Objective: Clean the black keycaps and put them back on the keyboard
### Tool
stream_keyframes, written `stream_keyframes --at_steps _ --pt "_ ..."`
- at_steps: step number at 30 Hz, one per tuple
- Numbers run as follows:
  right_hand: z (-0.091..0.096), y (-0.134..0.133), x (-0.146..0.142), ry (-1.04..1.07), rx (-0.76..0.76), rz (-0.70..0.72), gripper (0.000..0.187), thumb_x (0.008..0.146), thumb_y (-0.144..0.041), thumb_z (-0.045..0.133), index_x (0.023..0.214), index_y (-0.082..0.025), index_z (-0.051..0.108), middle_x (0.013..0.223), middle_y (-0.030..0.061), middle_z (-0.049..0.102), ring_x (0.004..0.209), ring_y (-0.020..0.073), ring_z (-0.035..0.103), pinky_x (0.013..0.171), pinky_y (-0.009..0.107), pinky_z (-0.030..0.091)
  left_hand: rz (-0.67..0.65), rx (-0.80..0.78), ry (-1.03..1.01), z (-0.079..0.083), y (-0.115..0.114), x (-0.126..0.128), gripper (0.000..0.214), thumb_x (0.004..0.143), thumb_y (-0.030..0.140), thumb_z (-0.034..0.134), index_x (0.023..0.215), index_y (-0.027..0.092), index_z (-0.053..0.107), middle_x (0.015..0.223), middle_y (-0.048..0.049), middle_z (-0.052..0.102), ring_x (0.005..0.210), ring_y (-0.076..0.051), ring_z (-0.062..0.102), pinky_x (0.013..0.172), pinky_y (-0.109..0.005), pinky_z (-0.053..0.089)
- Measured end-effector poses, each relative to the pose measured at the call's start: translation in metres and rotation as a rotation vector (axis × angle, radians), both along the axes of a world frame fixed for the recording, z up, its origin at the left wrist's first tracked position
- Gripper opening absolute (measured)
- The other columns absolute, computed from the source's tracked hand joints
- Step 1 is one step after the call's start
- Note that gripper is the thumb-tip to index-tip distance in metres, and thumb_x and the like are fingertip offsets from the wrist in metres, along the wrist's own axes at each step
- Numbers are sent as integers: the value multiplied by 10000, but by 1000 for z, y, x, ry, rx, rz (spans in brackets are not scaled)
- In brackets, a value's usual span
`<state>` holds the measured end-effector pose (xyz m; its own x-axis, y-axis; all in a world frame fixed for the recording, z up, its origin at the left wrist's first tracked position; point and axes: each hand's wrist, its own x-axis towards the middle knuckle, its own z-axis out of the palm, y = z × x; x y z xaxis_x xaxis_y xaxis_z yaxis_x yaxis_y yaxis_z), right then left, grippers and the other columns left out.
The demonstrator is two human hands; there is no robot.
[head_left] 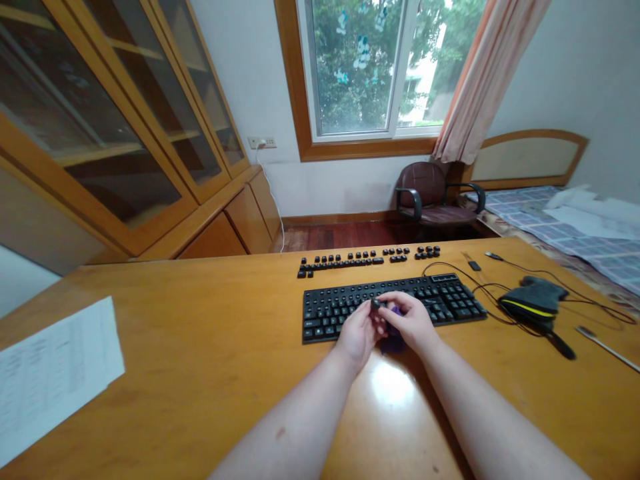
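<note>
Over the front edge of a black keyboard (330, 310), my two hands meet with their fingers closed. My left hand (356, 337) pinches a small black keycap (375, 304) at its fingertips. The fingers of my right hand (414, 321) reach the same keycap from the other side. A purple cloth (393, 343) shows between and below my right fingers and hangs down near the desk. Part of the keyboard is hidden behind my hands. Beyond it, several loose black keycaps (345, 264) lie in rows along the far side of the desk.
A grey-black pouch with a yellow stripe (535, 303) lies right of the keyboard among thin cables (595, 283). A small black USB piece (474, 265) is near it. Printed papers (60, 373) lie at the left of the wooden desk (200, 373). Beyond stands a chair (433, 193).
</note>
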<state>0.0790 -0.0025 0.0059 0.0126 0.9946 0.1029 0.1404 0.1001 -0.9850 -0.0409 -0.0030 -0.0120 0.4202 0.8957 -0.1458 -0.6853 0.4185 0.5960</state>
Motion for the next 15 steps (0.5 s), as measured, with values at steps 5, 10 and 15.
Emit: stream_keyframes --at_steps 5,10,15 --pt "-4 1 3 -152 144 -47 215 685 -308 628 846 -167 644 543 -36 514 460 97 462 459 227 408 296 174 306 -1 -6 1 357 773 386 580 1072 211 493 807 -3 533 566 -79 469 515 -200 393" --pt "-4 0 4 -310 262 8 190 711 -271 594 865 -178 655 608 -7 573 526 114 501 525 240 434 434 346 573 3 -13 -4 292 748 264 621 1037 226 607 1017 -49 558 737 -111 512 700 -226 428" --pt "-10 -1 6 -388 352 -20 201 750 -293 568 905 -195 648 636 5 611 542 133 542 546 260 457 564 386 766 14 -13 -14 195 717 255 642 906 217 673 888 -34 599 667 -124 486 697 -237 413"
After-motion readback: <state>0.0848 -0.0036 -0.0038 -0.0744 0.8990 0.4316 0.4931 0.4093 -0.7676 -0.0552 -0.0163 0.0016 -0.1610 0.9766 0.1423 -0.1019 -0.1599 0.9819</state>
